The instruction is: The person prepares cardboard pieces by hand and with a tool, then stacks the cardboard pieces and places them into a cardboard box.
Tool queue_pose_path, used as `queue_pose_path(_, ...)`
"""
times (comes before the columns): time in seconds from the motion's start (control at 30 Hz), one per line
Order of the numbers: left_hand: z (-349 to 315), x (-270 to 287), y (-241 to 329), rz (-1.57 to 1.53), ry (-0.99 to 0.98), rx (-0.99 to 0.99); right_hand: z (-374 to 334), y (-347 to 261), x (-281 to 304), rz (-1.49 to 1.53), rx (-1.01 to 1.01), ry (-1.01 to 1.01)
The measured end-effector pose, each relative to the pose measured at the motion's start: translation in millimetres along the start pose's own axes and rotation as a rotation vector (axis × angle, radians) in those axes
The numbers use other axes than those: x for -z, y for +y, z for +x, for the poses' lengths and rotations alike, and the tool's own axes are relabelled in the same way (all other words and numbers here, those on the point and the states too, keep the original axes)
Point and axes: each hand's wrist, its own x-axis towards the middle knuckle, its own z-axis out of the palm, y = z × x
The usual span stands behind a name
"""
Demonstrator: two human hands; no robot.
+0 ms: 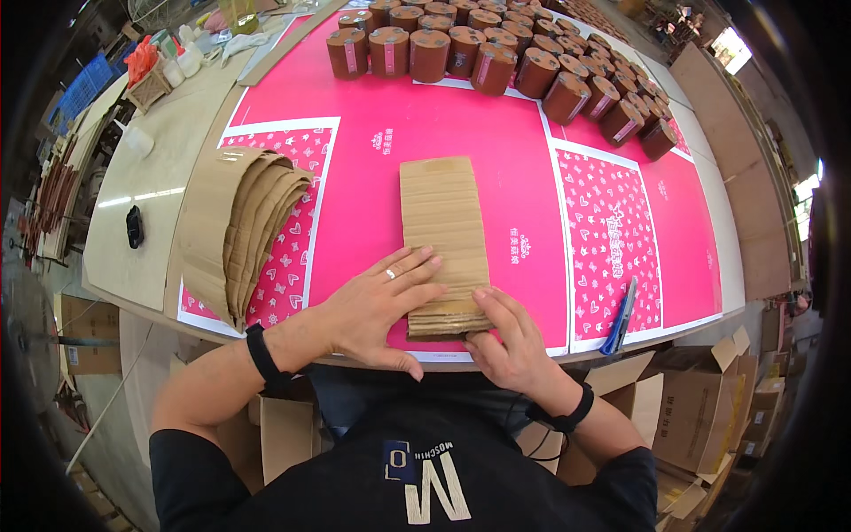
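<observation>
A long strip of brown corrugated cardboard (443, 208) lies in front of me on the pink printed sheet, its near end folded into several layers. My left hand (377, 306) rests flat across its left side, fingers stretched over the top and thumb pointing down toward the table edge. At the near right corner, my right hand (510, 341) pinches the folded layers between thumb and fingers. To the left stands a bundle of curved cardboard sheets (244, 226), nested together. A blue utility knife (619, 317) lies to the right of my right hand.
Many brown cylindrical pieces (430, 55) stand in rows across the far side of the pink-covered table (355, 168). At the left are a black object (134, 227), a white bottle (137, 137) and a small crate (147, 89). Open cardboard boxes (700, 408) sit below the table at right.
</observation>
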Motion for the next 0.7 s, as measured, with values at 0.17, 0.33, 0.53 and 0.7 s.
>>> queue_pose_path(0.17, -8, -38, -15, 0.062, 0.375, -0.020, 6, 20, -11, 0.162, -0.019, 0.103)
queue_pose_path(0.33, -7, -42, -2, -0.107, 0.459, -0.004, 6, 26, -7, 0.782, -0.266, 0.275)
queue_pose_path(0.53, -12, -45, 6, -0.298, 0.400, 0.024, 9, 42, 2, 0.356, -0.126, -0.117)
queue_pose_path(0.7, -10, -47, 30, -0.528, 0.535, 0.323, 7, 47, -10, 0.448, -0.145, -0.060)
